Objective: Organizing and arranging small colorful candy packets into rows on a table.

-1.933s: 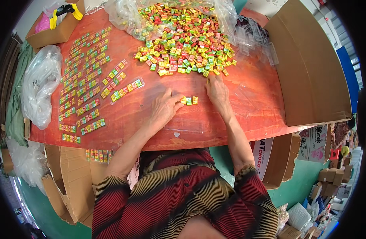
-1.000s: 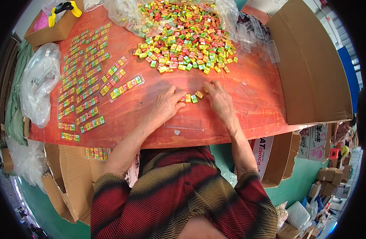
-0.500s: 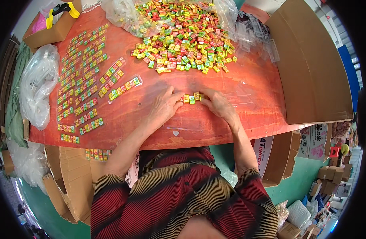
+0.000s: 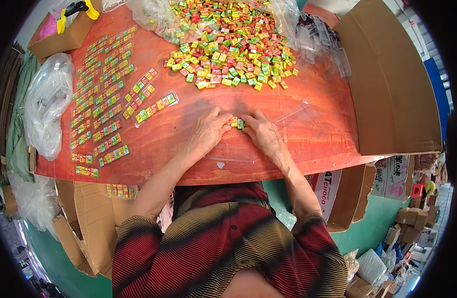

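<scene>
On the red table, a short row of small yellow, green and red boxes (image 4: 234, 122) lies between my two hands. My left hand (image 4: 210, 130) presses the row's left end with thumb and fingers. At the other end my right hand (image 4: 262, 133) closes its fingertips on the boxes, hiding part of the row. Beyond my hands spreads a large heap of loose small boxes (image 4: 233, 54). Finished-looking strips of the same boxes stand in slanting columns to the left, the nearest being a clear-tray strip (image 4: 157, 108).
An upright brown cardboard box (image 4: 387, 84) borders the table's right side. Clear plastic trays (image 4: 313, 42) lie beside the heap, and a flat clear tray (image 4: 293, 113) is right of my hand. Plastic bags (image 4: 49, 107) bulge at the left edge. Another carton (image 4: 72, 35) sits far left.
My right hand has slid left along the row, toward my left hand. Fewer boxes show between the hands, and the gaps have narrowed. My left hand stays nearly in place.
</scene>
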